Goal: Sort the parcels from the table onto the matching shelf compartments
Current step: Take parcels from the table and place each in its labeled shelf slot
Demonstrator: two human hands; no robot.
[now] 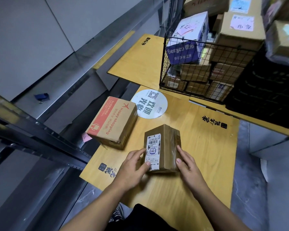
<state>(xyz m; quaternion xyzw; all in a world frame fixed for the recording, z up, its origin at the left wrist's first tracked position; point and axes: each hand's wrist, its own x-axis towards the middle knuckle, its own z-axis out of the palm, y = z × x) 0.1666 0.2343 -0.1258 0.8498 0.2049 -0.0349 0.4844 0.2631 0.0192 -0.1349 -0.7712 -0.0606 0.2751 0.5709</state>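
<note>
Yellow-wood counter (pixel 198 147) boards lie below me, and near the front edge of the closest one is the small brown parcel (pixel 167 139), its white shipping label (pixel 153 148) facing up at me. My left hand (pixel 132 169) grips its left side, thumb pressed on the label's lower end, and my right hand (pixel 188 165) clasps its right side, thumb on the near upper edge; whether its underside touches the wood I cannot tell. Just beyond to the left, apart from it, a larger carton with red print (pixel 110 120) sits at the counter's left edge, a pink note (pixel 86 136) poking out beside it. Behind that lies a round white sign (pixel 149 104). Farther back on the right, a black wire basket (pixel 163 64) holds stacked cartons, among them a tilted blue-and-white box (pixel 187 40), with a black crate (pixel 265 97) beside it. Grey metal shelf framing (pixel 40 130) runs along my left.
</note>
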